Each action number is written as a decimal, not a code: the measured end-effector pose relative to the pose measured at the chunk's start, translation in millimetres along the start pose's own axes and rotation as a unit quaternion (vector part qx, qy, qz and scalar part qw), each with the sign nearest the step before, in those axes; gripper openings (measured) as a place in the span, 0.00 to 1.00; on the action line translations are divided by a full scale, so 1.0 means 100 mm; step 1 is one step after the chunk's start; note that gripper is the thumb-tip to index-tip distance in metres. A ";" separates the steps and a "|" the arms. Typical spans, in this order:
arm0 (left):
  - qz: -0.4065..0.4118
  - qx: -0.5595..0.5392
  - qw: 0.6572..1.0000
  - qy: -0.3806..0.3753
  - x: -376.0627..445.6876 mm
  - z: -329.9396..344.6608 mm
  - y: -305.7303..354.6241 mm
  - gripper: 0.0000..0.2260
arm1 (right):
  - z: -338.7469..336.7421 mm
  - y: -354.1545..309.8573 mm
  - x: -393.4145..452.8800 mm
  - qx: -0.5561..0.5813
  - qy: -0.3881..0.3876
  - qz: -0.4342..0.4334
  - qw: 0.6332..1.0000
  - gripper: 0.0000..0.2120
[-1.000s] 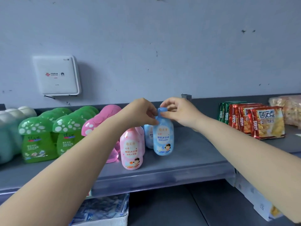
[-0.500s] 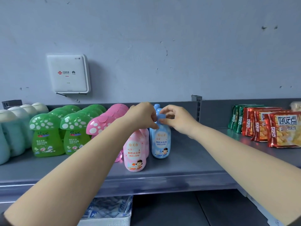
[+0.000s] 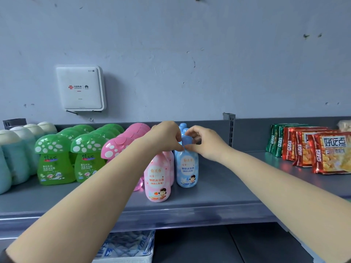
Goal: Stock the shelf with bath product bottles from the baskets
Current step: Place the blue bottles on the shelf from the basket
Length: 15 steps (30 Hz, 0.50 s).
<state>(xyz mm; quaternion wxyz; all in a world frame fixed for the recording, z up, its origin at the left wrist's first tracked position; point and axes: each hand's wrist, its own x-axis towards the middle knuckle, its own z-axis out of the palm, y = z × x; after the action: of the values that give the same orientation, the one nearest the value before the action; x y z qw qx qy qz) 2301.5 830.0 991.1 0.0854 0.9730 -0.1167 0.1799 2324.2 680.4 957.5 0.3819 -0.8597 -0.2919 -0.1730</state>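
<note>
Pinching the cap of the blue bottle (image 3: pixel 187 168) from both sides, the left hand (image 3: pixel 165 136) and right hand (image 3: pixel 206 143) meet over it with fingers curled, the bottle upright on the grey shelf (image 3: pixel 218 198) just right of the pink bottle (image 3: pixel 156 179). More blue bottles stand behind it; green mushroom bottles (image 3: pixel 71 158) sit to the left, snack packets (image 3: pixel 313 149) far right, a white basket (image 3: pixel 131 249) below.

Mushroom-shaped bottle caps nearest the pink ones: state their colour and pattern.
Green caps with white spots, shown clearly in the head view.
</note>
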 end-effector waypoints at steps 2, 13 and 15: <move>-0.001 -0.007 1.000 0.014 -0.01 -0.05 -0.01 0.12 | -0.03 -0.02 -0.01 -0.002 0.012 -0.003 1.000 0.16; 0.125 -0.025 0.970 0.209 -0.38 -0.13 0.39 0.09 | -0.44 -0.15 -0.56 -0.117 0.157 -0.014 0.981 0.08; 0.170 -0.029 0.959 0.224 -0.43 0.03 0.53 0.09 | -0.51 -0.13 -0.81 -0.213 0.168 -0.016 0.962 0.08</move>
<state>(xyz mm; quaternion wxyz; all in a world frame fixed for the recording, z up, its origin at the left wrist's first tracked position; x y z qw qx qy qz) 2250.0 787.3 979.3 0.1057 0.8707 -0.2636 0.4015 2250.0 618.7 955.2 0.2303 -0.8750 -0.1934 -0.3794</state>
